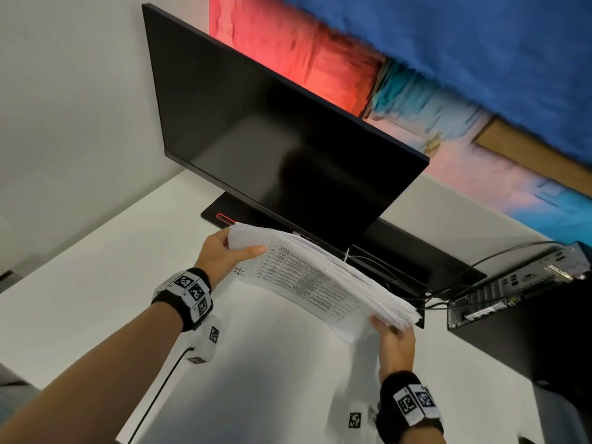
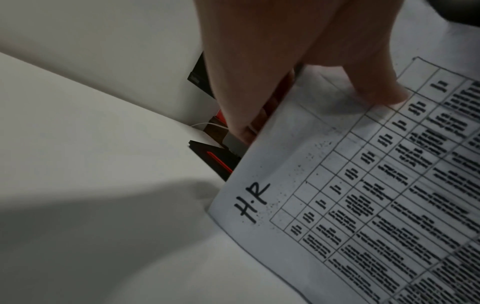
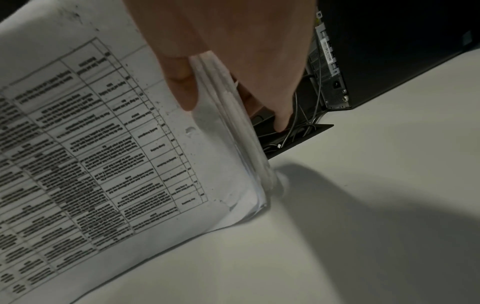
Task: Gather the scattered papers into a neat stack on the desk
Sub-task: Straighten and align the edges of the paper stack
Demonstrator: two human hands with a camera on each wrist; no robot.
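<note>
A thick stack of white papers (image 1: 320, 280) with a printed table and "H.R" written on the top sheet stands tilted on its long edge on the white desk (image 1: 96, 283), in front of the monitor. My left hand (image 1: 224, 251) grips the stack's left end, thumb on the top sheet (image 2: 337, 185), fingers behind. My right hand (image 1: 395, 339) grips the right end, thumb on the front sheet (image 3: 103, 144) and fingers behind the sheet edges. The stack's lower edge touches the desk (image 3: 363, 226) in the right wrist view.
A black monitor (image 1: 272, 133) on a black base (image 1: 221, 216) stands just behind the papers. A black computer case (image 1: 519, 302) with cables (image 1: 442, 302) lies at the right. A black cable (image 1: 160, 392) runs along the desk's near left.
</note>
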